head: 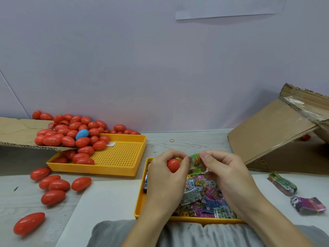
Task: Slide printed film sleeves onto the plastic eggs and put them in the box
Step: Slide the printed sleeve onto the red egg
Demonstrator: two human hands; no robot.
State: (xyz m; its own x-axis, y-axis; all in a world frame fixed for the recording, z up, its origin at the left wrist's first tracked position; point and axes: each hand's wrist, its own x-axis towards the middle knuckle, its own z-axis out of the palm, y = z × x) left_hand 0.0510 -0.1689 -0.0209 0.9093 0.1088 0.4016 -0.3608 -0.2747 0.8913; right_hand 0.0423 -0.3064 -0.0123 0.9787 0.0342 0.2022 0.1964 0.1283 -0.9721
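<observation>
My left hand [166, 172] grips a red plastic egg [173, 165] above the near yellow tray [140, 198]. Right beside it, my right hand [222, 172] pinches a green printed film sleeve [195, 160], and the left thumb touches the sleeve's other edge. The tray under both hands holds a heap of loose printed sleeves [206, 196]. A tilted cardboard box [277, 138] stands at the right, its opening facing left with a red egg [305, 137] just visible inside.
A second yellow perforated tray [121, 157] at the left holds a pile of red eggs [74, 134] with one blue egg [82, 134], spilling from a cardboard flap [19, 132]. Several loose red eggs [58, 185] lie at the near left. Two sleeve bundles [283, 183] lie at the right.
</observation>
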